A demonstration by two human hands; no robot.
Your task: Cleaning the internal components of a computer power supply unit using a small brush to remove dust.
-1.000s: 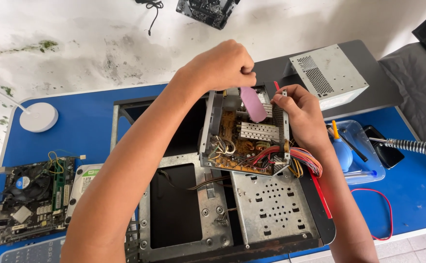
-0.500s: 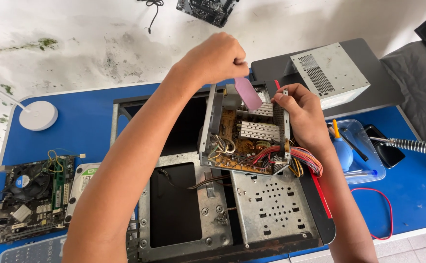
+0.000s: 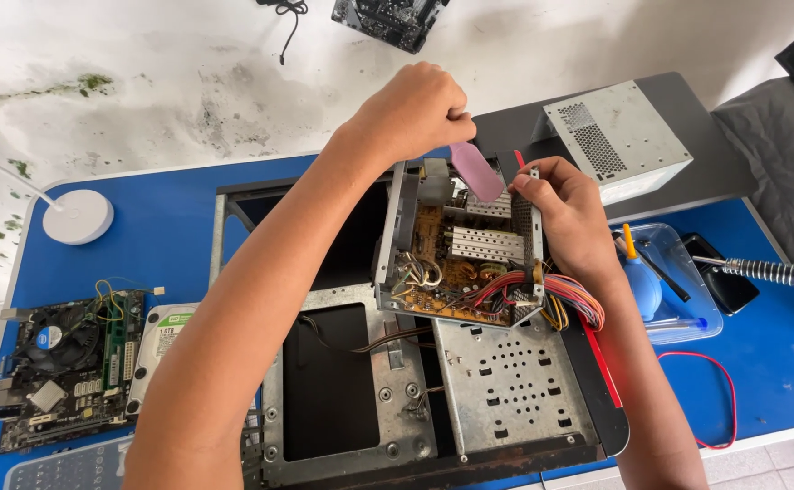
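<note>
Now the left hand (image 3: 412, 111), fisted on the pink tool (image 3: 476, 171), sits lower; right hand (image 3: 568, 213) still pinches the casing (image 3: 531, 238).

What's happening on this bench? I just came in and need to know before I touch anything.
A person is working on an opened power supply unit that sits on a stripped metal computer case. The left hand holds a pink-handled tool down into the unit, while the right hand grips its side wall. A motherboard and hard drive lie on the blue table to the left. A second, closed power supply sits behind.
</note>
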